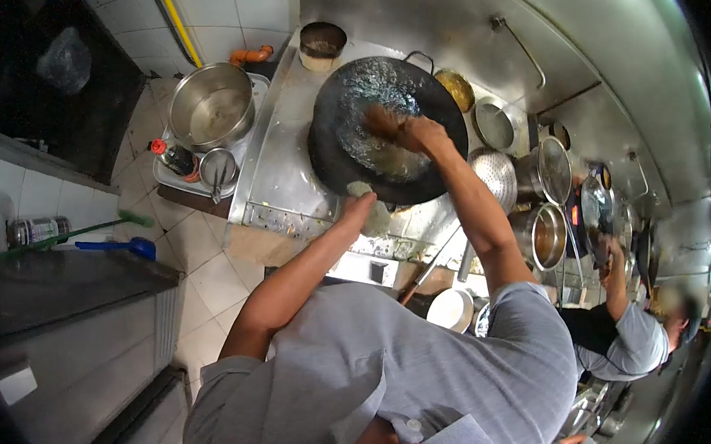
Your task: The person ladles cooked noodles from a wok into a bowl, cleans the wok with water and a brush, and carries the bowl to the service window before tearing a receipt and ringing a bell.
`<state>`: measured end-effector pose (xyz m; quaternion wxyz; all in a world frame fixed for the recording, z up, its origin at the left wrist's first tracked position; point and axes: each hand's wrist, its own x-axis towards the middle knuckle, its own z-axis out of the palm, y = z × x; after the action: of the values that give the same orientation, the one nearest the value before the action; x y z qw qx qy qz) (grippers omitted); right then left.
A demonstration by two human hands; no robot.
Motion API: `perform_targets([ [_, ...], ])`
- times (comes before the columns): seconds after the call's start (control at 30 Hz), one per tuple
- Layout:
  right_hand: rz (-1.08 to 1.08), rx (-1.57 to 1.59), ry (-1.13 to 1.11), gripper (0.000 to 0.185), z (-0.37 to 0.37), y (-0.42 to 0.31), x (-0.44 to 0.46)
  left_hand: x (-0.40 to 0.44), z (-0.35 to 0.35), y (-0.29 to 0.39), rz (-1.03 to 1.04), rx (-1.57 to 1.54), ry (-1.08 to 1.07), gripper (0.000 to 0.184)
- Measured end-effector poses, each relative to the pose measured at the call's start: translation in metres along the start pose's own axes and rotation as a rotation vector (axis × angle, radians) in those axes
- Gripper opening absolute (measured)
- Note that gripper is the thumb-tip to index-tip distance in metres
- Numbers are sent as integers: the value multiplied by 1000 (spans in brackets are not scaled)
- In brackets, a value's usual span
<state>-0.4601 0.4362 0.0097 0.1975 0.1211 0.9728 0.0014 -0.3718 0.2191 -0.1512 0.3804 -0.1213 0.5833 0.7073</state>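
Note:
A large black wok (329,153) sits on the steel stove top, with bubbly water (374,87) swirling inside it. My right hand (424,136) is closed around a brown wok brush (383,124), whose bristles are down in the wok and smeared by motion. At the wok's near rim, my left hand (358,208) grips a folded greyish cloth (377,220) against the edge. Part of the left fingers is hidden by the cloth. The wok's loop handle (420,60) stands at the far side.
Left of the stove, a tray (170,182) bears a steel pot (211,108), a red-capped bottle (175,159) and a small cup (218,168). To the right are a perforated ladle (494,178) and several pots (538,237). Another person (632,342) works farther right.

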Motion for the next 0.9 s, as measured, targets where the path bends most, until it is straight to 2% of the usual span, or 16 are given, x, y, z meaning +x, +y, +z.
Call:
perform_targets([
  [0.07,52,162,255,51,82,20,44,1,-2,-14,-60,53,29,43],
  [0.1,58,161,273,51,65,14,38,13,-1,-7,-80,87,67,43],
  [0.17,126,414,5,49,27,-23,-22,5,-2,-1,-45,63,45,44],
  [0.23,53,378,-240,47,3,-36,-72,2,0,-4,-11,37,20,44],
  [0.3,-121,-2,-161,37,45,-14,-89,11,3,-12,7,23,89,43],
  [0.37,-140,-105,-151,33,49,29,-115,-22,6,19,-28,8,44,52],
  [0.4,-27,-187,-275,30,-4,24,-134,-34,7,32,-54,-14,0,60],
  [0.43,-81,-363,-258,30,23,72,-105,-33,7,32,-51,-10,5,60],
  [0.47,11,-460,-123,31,20,94,-88,-29,7,29,-55,-9,6,58],
  [0.57,105,-143,-23,48,13,126,13,15,0,-7,-70,-4,-8,55],
  [0.63,88,-12,-11,51,7,83,45,19,0,-10,-91,1,-17,54],
  [0.7,238,541,0,48,10,26,23,-3,-1,15,-73,-25,-29,53],
  [0.73,169,596,-93,49,25,19,23,9,-9,4,-72,-3,-33,53],
  [0.77,163,569,-155,49,33,9,11,34,-20,-16,52,14,49,47],
  [0.83,-19,606,-213,50,24,-4,-53,32,-29,-6,188,41,116,40],
  [0.9,-260,499,179,57,69,11,-99,-34,-40,62,199,-11,-54,25],
])
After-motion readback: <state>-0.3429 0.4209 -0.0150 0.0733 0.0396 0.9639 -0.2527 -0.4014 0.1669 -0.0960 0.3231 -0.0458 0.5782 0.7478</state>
